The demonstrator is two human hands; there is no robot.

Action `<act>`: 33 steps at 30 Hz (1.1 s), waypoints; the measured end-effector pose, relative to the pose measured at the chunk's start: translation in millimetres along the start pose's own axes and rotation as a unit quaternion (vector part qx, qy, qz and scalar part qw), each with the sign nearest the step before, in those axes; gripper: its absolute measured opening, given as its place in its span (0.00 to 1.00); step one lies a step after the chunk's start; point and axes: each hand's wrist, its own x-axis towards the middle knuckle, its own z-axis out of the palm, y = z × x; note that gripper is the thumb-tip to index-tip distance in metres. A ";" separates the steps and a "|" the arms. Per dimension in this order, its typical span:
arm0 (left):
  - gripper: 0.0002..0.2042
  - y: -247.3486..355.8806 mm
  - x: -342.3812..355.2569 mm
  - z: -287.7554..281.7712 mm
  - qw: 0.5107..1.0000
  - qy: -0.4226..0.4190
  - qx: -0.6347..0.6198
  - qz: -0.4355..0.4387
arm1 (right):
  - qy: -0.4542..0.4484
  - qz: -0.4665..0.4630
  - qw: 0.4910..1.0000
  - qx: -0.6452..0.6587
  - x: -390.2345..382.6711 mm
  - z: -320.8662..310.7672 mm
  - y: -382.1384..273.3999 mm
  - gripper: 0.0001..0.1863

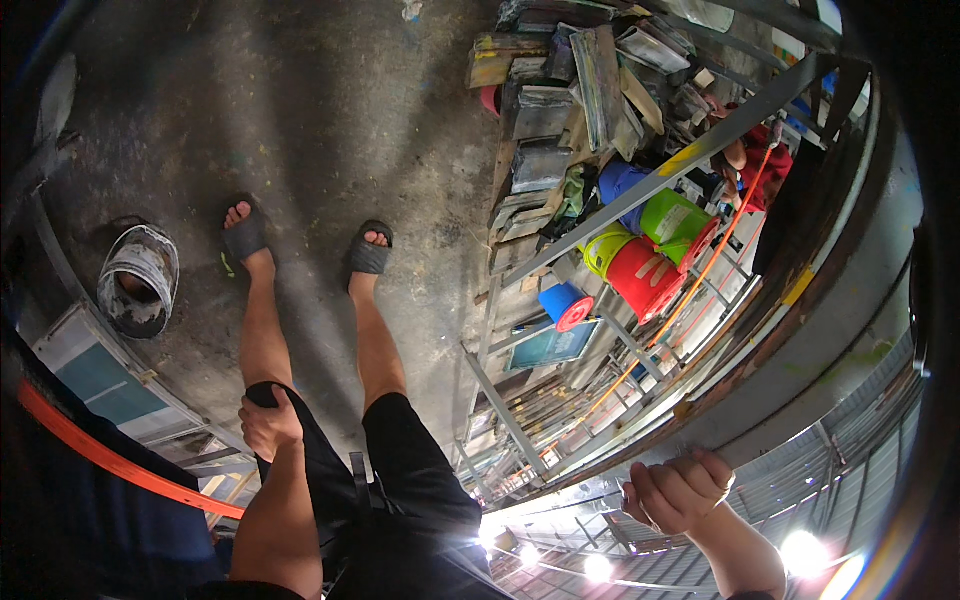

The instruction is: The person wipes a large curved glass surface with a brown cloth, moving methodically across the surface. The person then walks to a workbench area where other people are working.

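Observation:
My left hand (272,425) is closed, with the thumb pointing up, over the left leg of my black shorts (420,450) near the knee. Its fingers are curled in, and whatever they hold is hidden. Off to the right, my right hand (680,492) makes a fist beside the lower edge of a long grey metal beam (770,425). Whether it grips that edge or something small cannot be seen. Dark slippers (370,260) are on my feet, which stand apart on the concrete floor (320,120).
A paint-smeared bucket (140,282) stands at the left, near a framed panel (105,385) and an orange bar (110,455). To the right, behind a diagonal metal rail (640,190), are a red bucket (640,275), a blue bucket (562,303) and stacked wooden frames (540,165).

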 end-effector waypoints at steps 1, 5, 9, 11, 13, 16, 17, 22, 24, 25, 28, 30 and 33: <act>0.29 -0.4 -0.5 1.1 1.000 0.001 0.001 -0.001 | 0.003 -0.003 1.000 -0.004 -0.1 0.3 0.4 0.09; 0.29 0.9 -2.4 1.3 1.000 -0.003 0.008 -0.007 | 0.004 -0.003 1.000 -0.005 -1.5 0.0 -0.7 0.09; 0.29 -5.1 -7.8 2.3 1.000 0.018 -0.006 -0.004 | -0.008 -0.014 1.000 -0.013 -11.5 1.3 1.8 0.06; 0.29 -1.3 -5.9 3.7 1.000 0.009 -0.001 0.004 | -0.018 -0.001 1.000 -0.007 -10.2 -0.8 -0.7 0.06; 0.29 0.9 -2.3 0.8 1.000 -0.005 0.012 0.005 | -0.026 0.017 1.000 -0.005 -10.2 -1.0 -6.0 0.06; 0.29 0.2 -4.1 0.3 1.000 -0.004 0.012 0.001 | -0.027 0.018 0.999 -0.004 -8.5 -0.7 -5.0 0.05; 0.30 -1.5 -4.1 2.9 1.000 0.002 0.010 0.002 | -0.031 0.016 0.999 -0.003 -8.1 -1.8 -4.2 0.05; 0.31 -4.8 -4.6 6.7 1.000 0.008 -0.005 0.009 | -0.031 0.016 0.999 -0.008 -12.3 -0.8 -5.8 0.06; 0.31 -3.0 -4.6 4.1 1.000 0.004 -0.006 0.006 | -0.029 0.008 0.999 -0.016 -13.5 -0.4 -5.2 0.06; 0.31 -2.8 -4.7 4.3 1.000 0.006 -0.007 0.005 | -0.035 0.006 0.999 -0.013 -13.0 -0.9 -4.6 0.07; 0.30 -1.0 -5.2 4.1 1.000 0.010 -0.011 0.002 | -0.048 0.004 0.999 -0.009 -11.0 -4.8 -3.3 0.07; 0.30 1.3 -6.3 1.3 1.000 0.010 -0.012 0.001 | -0.053 0.010 0.998 -0.013 -11.8 -5.8 -4.2 0.08; 0.30 -0.5 -3.9 0.9 1.000 -0.005 -0.002 0.001 | -0.054 0.002 0.998 -0.015 -12.5 -5.8 -4.1 0.08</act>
